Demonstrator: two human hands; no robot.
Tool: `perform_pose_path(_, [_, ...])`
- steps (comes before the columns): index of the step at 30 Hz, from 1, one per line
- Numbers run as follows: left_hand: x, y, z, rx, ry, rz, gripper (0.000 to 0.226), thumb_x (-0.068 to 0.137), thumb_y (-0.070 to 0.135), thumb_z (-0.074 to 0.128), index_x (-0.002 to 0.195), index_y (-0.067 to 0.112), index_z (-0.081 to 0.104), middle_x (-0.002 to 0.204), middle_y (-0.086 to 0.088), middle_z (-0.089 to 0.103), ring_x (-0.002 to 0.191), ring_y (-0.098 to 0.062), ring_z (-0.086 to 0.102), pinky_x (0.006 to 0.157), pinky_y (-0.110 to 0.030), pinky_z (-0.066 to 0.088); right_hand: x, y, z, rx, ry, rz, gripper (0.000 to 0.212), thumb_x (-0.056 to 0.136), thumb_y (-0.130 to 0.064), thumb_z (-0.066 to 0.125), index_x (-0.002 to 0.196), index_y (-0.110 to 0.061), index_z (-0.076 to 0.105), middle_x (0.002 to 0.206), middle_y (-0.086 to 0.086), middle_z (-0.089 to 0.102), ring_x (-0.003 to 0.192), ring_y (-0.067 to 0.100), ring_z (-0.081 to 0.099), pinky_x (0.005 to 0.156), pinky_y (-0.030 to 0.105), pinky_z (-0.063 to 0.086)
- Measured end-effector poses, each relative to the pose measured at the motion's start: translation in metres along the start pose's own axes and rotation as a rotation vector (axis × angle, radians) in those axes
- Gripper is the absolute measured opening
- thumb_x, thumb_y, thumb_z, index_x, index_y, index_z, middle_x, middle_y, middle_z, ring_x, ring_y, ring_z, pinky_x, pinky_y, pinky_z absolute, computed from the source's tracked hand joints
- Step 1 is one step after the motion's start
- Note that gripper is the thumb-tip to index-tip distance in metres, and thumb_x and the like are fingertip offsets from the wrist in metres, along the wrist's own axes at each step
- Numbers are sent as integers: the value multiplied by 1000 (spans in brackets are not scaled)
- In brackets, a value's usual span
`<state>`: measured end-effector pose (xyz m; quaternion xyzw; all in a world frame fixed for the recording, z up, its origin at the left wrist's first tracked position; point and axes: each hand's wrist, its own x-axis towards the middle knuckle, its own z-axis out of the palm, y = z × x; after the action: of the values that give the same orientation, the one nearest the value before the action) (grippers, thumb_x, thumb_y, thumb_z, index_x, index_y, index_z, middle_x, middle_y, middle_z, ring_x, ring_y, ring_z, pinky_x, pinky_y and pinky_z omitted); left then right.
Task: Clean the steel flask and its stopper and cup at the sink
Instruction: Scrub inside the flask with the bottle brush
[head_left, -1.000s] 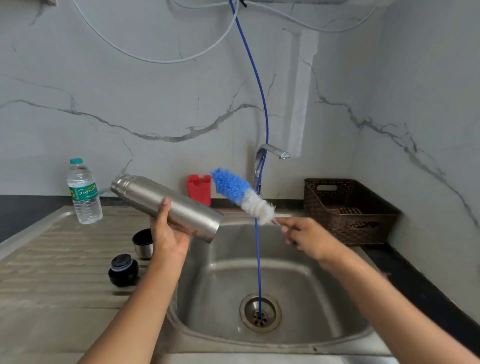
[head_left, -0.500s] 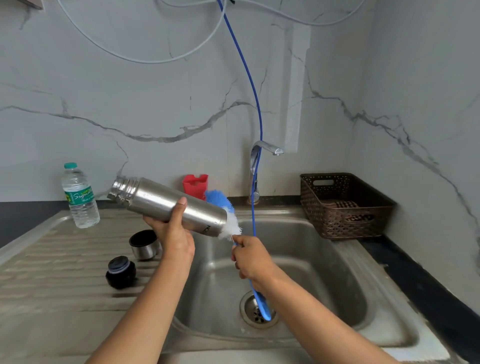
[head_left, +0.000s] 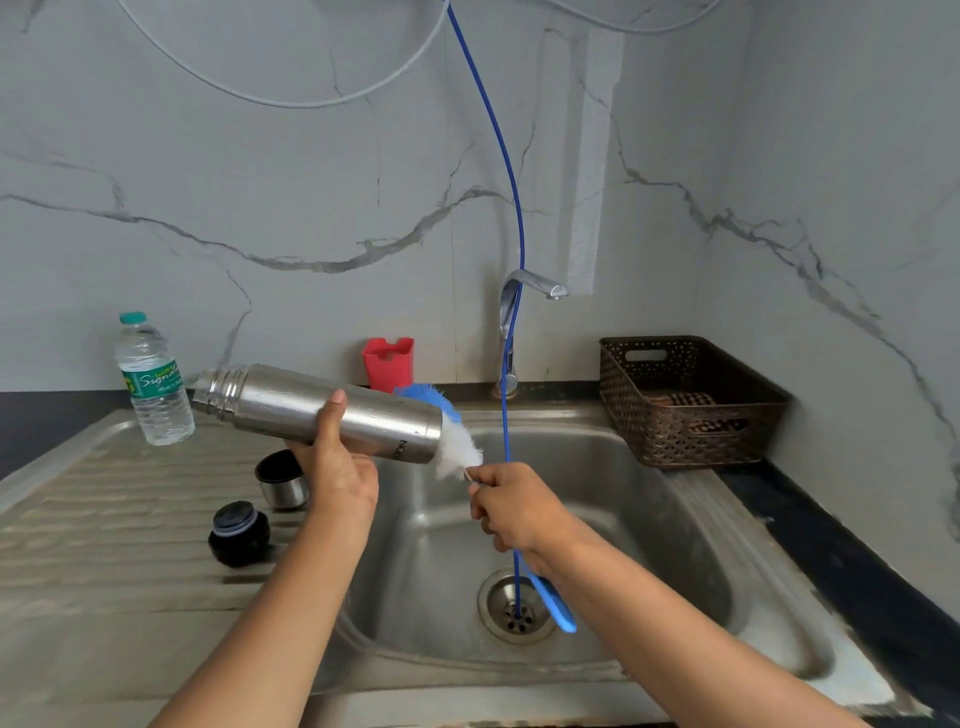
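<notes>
Steel flask (head_left: 311, 410) held sideways, centre-left of frame, over the edge of the sink (head_left: 597, 467).
Left hand (head_left: 337, 467) wraps its middle, thumb over the top. Good spot, since smooth steel looks slippery and rigid (probably light when empty). Right hand (head_left: 514, 512) grips the brush (head_left: 460, 452) by its wire, soft bristles against the base. Stopper (head_left: 239, 532) and cup (head_left: 283, 478) wait on the drainboard (head_left: 104, 519), lower left.

The water bottle (head_left: 154, 384) label reads "Signa…" (rest turned away); the flask (head_left: 270, 402) shows "…ION".
</notes>
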<state>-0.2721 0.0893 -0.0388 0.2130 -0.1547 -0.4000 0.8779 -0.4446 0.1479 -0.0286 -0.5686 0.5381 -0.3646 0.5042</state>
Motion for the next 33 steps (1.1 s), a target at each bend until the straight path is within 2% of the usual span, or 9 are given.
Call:
perform_pose_path(2, [-7, -1, 4, 11, -33, -2, 53, 78, 9, 69, 124, 27, 49, 124, 1, 61, 113, -17, 60, 103, -50, 44, 13, -3, -1, -39, 66, -38, 34, 94, -3, 37, 123, 7, 52, 70, 7, 39, 53, 13, 28, 44, 24, 24])
perform_pose_path(6, [-13, -2, 10, 1, -77, 2, 64, 69, 13, 71, 126, 31, 48, 124, 3, 60, 117, -16, 58, 104, -45, 44, 40, -3, 10, -125, 80, 0, 33, 88, -3, 37, 112, -3, 60, 76, 8, 49, 52, 16, 37, 44, 24, 30])
perform_pose_path(8, [-10, -1, 9, -3, -84, 0, 65, 69, 13, 72, 127, 32, 47, 124, 4, 60, 117, -16, 59, 104, -46, 44, 33, 3, 16, -145, 43, 40, 38, 85, -1, 36, 113, -1, 60, 75, 9, 50, 51, 17, 36, 44, 24, 29])
perform_pose_path(12, [-7, -2, 3, 21, -65, 32, 63, 74, 8, 70, 128, 30, 46, 121, 6, 62, 113, -14, 60, 104, -49, 43, 2, 11, 5, -31, 6, 73, 32, 94, -1, 38, 122, 10, 48, 67, 6, 41, 50, 13, 26, 43, 23, 19])
perform_pose_path(16, [-9, -5, 0, 36, -70, 2, 64, 69, 12, 74, 124, 33, 49, 129, 1, 60, 119, -18, 58, 103, -52, 44, 12, -4, -9, -2, 56, 54, 32, 94, 0, 38, 119, -4, 59, 66, 5, 43, 49, 12, 29, 40, 21, 23])
perform_pose_path(21, [-11, -7, 6, 29, -96, 18, 71, 68, 11, 73, 131, 29, 45, 130, 0, 58, 122, -20, 56, 105, -49, 42, 21, -10, 4, -17, 30, 127, 38, 90, 6, 33, 117, -2, 59, 63, 5, 43, 48, 13, 31, 36, 17, 24])
perform_pose_path(25, [-4, -4, 0, 21, -74, 40, 76, 69, 9, 73, 137, 26, 42, 131, 0, 58, 121, -18, 57, 106, -48, 42, -10, -1, -4, -11, -57, 120, 33, 95, 2, 37, 118, -9, 59, 65, 4, 44, 48, 11, 29, 37, 17, 21])
perform_pose_path(31, [-6, -10, -4, 82, -87, 32, 77, 67, 10, 76, 135, 28, 44, 130, 0, 60, 118, -17, 59, 105, -52, 42, 9, -17, -22, 54, 33, 114, 32, 94, 4, 37, 114, -11, 56, 65, 6, 45, 48, 10, 32, 32, 15, 24])
perform_pose_path(33, [-8, -11, -2, 76, -90, 20, 75, 67, 10, 75, 134, 28, 45, 128, 2, 61, 117, -17, 59, 105, -50, 42, 15, -20, -14, 75, 22, 158, 27, 95, 3, 35, 103, -12, 56, 63, 6, 44, 46, 10, 31, 31, 13, 22])
